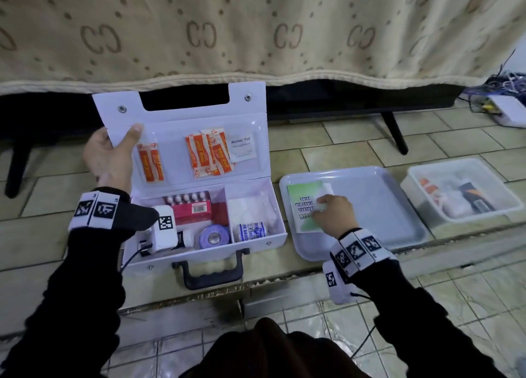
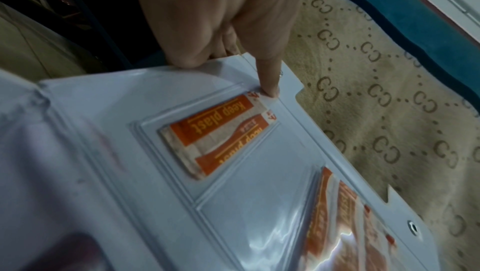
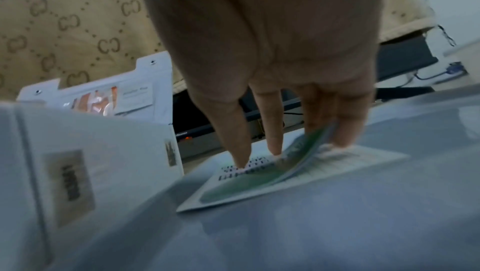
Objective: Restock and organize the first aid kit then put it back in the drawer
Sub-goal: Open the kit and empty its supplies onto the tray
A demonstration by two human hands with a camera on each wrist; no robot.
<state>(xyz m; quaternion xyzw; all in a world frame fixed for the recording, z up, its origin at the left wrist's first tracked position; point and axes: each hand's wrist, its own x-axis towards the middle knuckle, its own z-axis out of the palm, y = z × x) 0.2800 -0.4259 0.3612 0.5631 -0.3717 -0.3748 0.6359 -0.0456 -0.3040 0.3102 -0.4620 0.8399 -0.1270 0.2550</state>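
Note:
The white first aid kit (image 1: 199, 253) lies open on the tiled floor with its lid (image 1: 182, 121) upright. My left hand (image 1: 113, 155) grips the lid's left edge, thumb (image 2: 270, 82) on the inner face. Clear lid pockets hold orange plasters (image 1: 207, 155) (image 2: 218, 131) and an alcohol pad (image 1: 242, 147). The base holds a pill blister (image 1: 187, 198), red box (image 1: 193, 209), tape roll (image 1: 213, 236) and bandage roll (image 1: 252, 231). My right hand (image 1: 336, 212) (image 3: 272, 49) pinches a green and white booklet (image 1: 301, 206) (image 3: 259, 181) on the tray, its cover bent upward.
The pale tray (image 1: 384, 206) lies right of the kit. A clear container (image 1: 412, 178) with several items stands further right. A patterned cloth (image 1: 256, 36) hangs behind over a dark screen on legs. Cables and a white box (image 1: 506, 110) lie at the far right.

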